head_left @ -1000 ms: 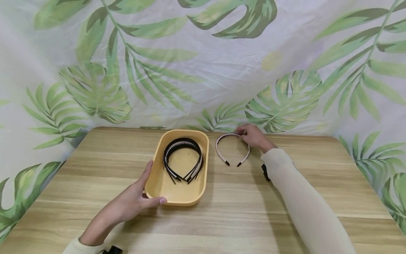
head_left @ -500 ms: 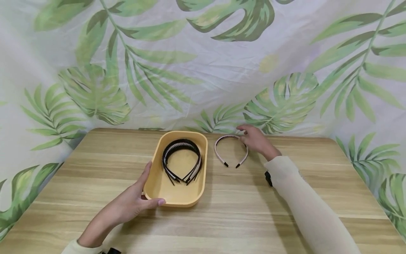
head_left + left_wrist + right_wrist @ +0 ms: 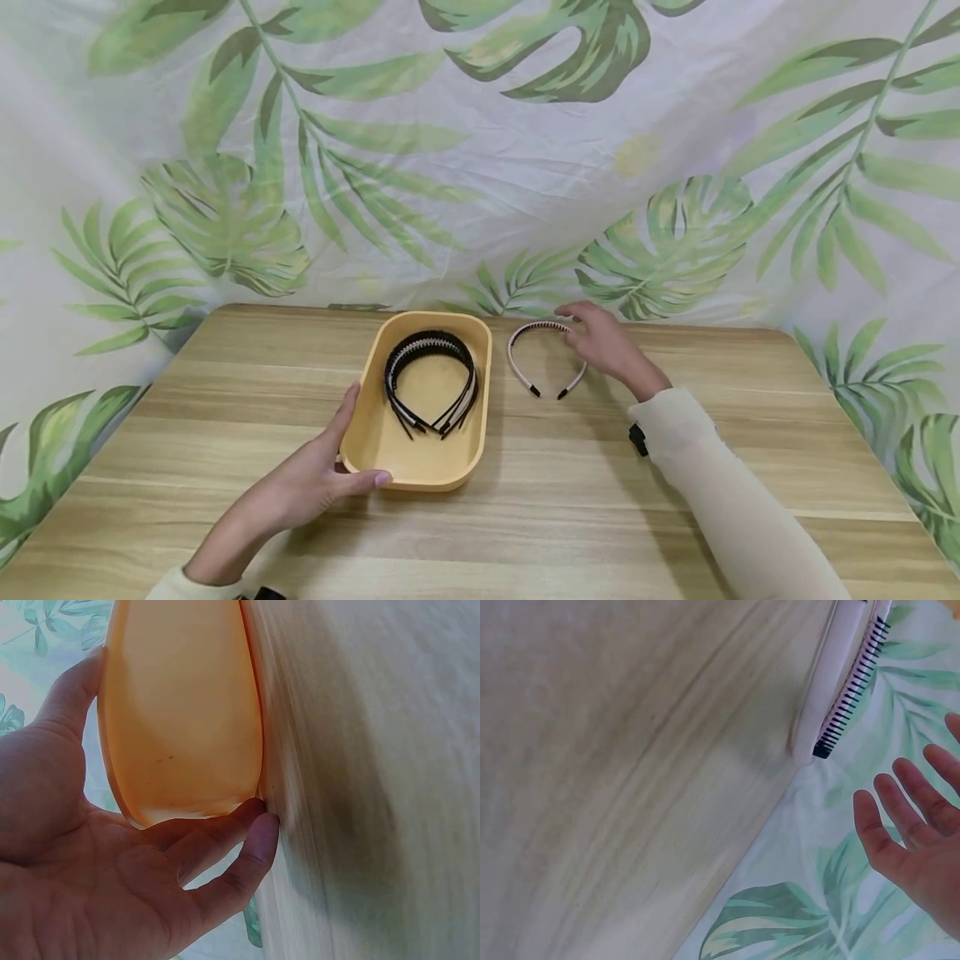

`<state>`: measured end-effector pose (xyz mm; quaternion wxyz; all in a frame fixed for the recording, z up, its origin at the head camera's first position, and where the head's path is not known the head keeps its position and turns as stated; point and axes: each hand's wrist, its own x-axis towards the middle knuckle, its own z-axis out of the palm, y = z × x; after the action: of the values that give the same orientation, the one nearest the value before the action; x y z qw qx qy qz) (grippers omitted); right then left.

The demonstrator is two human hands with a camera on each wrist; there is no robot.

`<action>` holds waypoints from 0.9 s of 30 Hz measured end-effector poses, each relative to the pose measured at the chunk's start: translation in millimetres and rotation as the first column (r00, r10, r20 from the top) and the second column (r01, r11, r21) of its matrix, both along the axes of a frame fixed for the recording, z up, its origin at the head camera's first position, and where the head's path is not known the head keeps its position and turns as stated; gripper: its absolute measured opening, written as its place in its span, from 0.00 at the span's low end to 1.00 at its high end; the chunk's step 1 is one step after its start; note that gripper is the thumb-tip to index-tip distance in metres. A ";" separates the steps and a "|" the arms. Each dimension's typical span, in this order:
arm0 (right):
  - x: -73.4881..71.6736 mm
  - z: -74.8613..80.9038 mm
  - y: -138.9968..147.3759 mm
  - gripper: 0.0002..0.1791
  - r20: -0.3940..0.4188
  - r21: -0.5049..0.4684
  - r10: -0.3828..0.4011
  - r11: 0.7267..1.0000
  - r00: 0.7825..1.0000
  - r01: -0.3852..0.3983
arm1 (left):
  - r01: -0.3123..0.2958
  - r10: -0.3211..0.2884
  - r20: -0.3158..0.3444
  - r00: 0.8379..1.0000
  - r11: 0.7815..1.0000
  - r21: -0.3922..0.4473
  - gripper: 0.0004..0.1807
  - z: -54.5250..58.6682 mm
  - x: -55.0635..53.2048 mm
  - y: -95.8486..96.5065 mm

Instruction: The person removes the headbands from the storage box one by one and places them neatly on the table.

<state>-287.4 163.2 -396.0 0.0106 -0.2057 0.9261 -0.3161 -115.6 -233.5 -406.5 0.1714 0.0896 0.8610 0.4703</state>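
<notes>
My left hand [image 3: 315,475] grips a yellow plastic bin [image 3: 405,482] at its near left corner, thumb on the front and fingers along the left side. Several black and white headbands [image 3: 431,340] lie stacked inside the bin. To the bin's right, a pale pink headband [image 3: 516,361] with dark comb teeth rests on the table, its ends pointing toward me. My right hand [image 3: 603,340] hovers over the right part of this headband and hides some of it. In the right wrist view, the fingers [image 3: 885,795] are loosely extended, apart from the headband [image 3: 847,682], and hold nothing.
A wood-grain table [image 3: 540,533] carries everything. Its back edge runs close behind the bin and the pink headband. Directly beyond that edge hangs a white cloth [image 3: 525,183] printed with green leaves.
My right hand's fingers have come away from the pink headband, and the hand has drawn slightly toward me. The headband stays on the table. My left hand and the bin have kept their places.
</notes>
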 end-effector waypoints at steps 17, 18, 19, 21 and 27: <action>24.6 5.1 -14.9 0.21 -0.096 -0.057 0.020 0.998 0.995 -0.026 | 0.002 -0.002 -0.014 1.000 1.000 -0.009 0.71 -0.2 0.8 -0.4; 26.2 5.8 -16.0 0.21 -0.101 -0.059 0.022 0.998 0.995 -0.028 | 0.004 -0.005 -0.019 1.000 1.000 -0.012 0.71 -0.2 0.8 -0.4; 27.7 6.2 -17.0 0.21 -0.103 -0.064 0.024 0.997 0.994 -0.031 | 0.008 -0.008 -0.026 1.000 1.000 -0.013 0.71 -0.3 0.6 -0.4; 30.3 6.9 -19.1 0.21 -0.106 -0.069 0.025 0.997 0.994 -0.032 | 0.014 -0.015 -0.038 0.999 1.000 -0.015 0.70 -0.6 0.4 -0.6; 37.1 10.7 -27.6 0.21 -0.097 -0.097 0.024 0.995 0.995 -0.034 | 0.020 -0.020 -0.045 0.999 1.000 -0.010 0.70 -0.7 0.0 -0.8</action>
<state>-250.4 135.6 -385.4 -0.0393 -0.2343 0.9058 -0.3509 -115.6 -234.3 -407.2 0.1571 0.1079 0.8660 0.4623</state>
